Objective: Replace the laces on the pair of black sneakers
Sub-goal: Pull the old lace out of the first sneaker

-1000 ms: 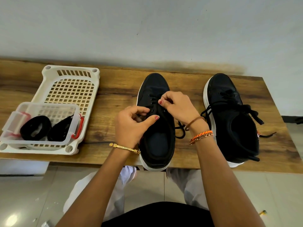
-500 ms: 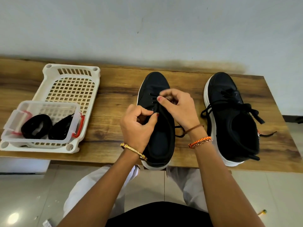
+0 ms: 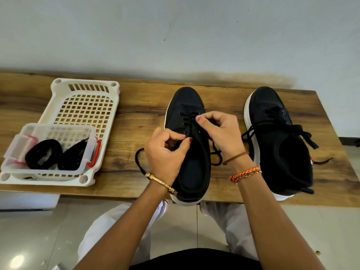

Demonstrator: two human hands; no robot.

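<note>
Bare tabletop (image 3: 136, 114) strip between white basket (image 3: 58, 90) and left sneaker (image 3: 187, 106): passage open, but loose lace end (image 3: 138, 162) loops across its near part. Gap between left sneaker and right sneaker (image 3: 272, 133) partly filled by right hand (image 3: 222, 131) and trailing lace loops (image 3: 216, 158). Left hand (image 3: 165, 152) blocks left sneaker's near-left side. Clear lidless box (image 3: 48, 133) with black lace bundles (image 3: 43, 153) fills basket's near half; far half free. Wall (image 3: 175, 36) shuts off tabletop's far edge
</note>
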